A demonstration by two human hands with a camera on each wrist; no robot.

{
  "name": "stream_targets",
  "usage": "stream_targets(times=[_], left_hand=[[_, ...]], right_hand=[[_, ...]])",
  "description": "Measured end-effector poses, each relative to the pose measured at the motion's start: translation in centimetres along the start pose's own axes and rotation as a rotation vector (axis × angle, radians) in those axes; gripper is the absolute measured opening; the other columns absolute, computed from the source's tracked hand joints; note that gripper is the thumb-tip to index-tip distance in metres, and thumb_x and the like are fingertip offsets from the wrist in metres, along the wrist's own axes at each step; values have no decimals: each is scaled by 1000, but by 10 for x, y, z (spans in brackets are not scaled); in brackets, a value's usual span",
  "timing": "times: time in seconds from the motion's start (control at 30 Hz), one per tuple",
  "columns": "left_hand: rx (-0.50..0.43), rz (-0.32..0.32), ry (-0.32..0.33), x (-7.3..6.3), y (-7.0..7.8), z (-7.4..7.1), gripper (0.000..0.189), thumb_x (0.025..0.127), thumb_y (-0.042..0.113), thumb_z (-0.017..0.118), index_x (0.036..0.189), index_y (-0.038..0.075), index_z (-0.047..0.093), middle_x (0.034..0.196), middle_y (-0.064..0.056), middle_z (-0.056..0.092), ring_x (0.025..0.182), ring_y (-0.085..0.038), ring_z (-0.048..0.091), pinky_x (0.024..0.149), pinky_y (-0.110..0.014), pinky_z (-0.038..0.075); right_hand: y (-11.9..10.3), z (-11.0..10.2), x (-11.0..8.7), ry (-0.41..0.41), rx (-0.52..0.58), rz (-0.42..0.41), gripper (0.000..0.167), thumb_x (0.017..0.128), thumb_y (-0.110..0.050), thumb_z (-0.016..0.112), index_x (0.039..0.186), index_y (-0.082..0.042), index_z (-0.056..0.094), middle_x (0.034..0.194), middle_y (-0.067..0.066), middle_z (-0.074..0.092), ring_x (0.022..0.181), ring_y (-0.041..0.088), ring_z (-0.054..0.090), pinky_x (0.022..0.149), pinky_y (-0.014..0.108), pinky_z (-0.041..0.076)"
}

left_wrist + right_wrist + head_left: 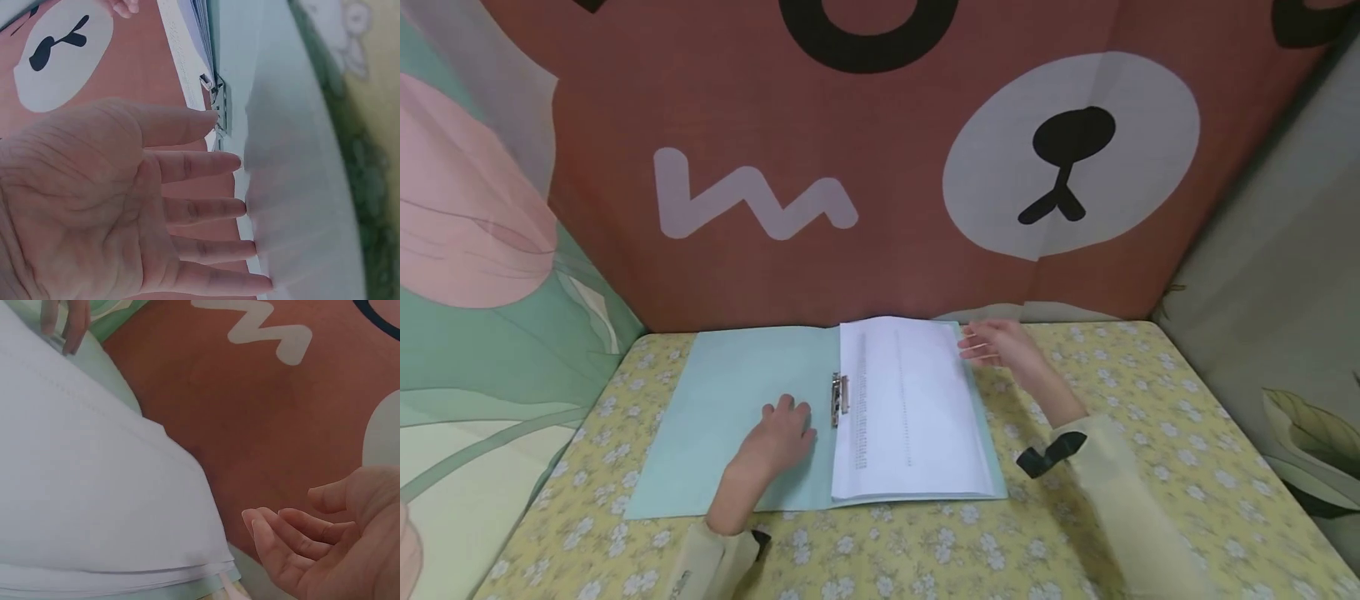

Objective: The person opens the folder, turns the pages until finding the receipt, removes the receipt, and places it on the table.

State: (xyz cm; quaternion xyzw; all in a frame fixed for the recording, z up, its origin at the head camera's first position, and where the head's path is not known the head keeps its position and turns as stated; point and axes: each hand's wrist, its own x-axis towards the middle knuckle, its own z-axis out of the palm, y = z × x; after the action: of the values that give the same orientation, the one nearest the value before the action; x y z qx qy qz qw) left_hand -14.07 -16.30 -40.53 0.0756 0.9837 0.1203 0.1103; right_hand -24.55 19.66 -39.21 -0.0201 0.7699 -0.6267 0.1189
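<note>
A pale blue-green folder (730, 383) lies wide open in the lower middle of the head picture. White papers (917, 408) sit on its right side, with rows of tiny print. A shiny metal clip (838, 400) is at the fold, by the papers' left edge.

My left grip (778, 437) is over the folder's bare left side, palm down. Its fingers are spread out and nearly straight. The tips look like they touch the folder, and I have hold of nothing there. In the left wrist picture my palm fills the lower left and my fingers point right. My left arm slants up and right from the bottom edge.

My right grip (1003, 346) is up by the papers' top right corner. It is loose, with the fingers a bit bent and the thumb apart, and it holds nothing. In the right wrist picture there is a gap between it and the papers. That arm slants up and left from the lower right.

Both sleeves (1120, 500) are pale yellow. The surface (1150, 400) is yellow with white flowers. Behind it is a red-brown cloth (880, 275) with a bear's nose, upper right.
</note>
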Motion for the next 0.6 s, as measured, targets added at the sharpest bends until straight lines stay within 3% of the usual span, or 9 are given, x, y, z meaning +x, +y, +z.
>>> stream_targets(times=[0.23, 0.37, 0.47, 0.6], left_hand=[[-25, 6, 23, -1, 9, 1, 40, 105, 19, 58, 137, -5, 60, 137, -29, 55, 127, -50, 52, 94, -64, 52], [1, 55, 56, -5, 22, 3, 39, 104, 21, 60, 134, -3, 63, 136, -27, 57, 125, -48, 54, 93, -63, 53], [-19, 145, 82, -10, 35, 3, 37, 103, 20, 62, 132, -3, 64, 137, -27, 58, 126, -46, 56, 95, -60, 54], [-86, 311, 82, -18, 53, 6, 36, 103, 18, 64, 133, -3, 63, 141, -28, 55, 131, -44, 54, 103, -55, 51]], right_hand=[[9, 6, 10, 118, 17, 41, 43, 112, -22, 48, 133, 15, 56, 110, 21, 73, 91, 18, 75, 90, 39, 60], [11, 9, 15, 158, 31, 64, 40, 111, -19, 48, 130, 15, 58, 104, 17, 75, 87, 17, 76, 88, 38, 61], [12, 10, 20, 177, 59, 88, 39, 111, -19, 50, 129, 15, 58, 99, 15, 75, 82, 15, 75, 84, 36, 62], [16, 10, 27, 219, 95, 94, 38, 110, -16, 52, 130, 15, 56, 92, 10, 74, 76, 10, 73, 77, 30, 62]])
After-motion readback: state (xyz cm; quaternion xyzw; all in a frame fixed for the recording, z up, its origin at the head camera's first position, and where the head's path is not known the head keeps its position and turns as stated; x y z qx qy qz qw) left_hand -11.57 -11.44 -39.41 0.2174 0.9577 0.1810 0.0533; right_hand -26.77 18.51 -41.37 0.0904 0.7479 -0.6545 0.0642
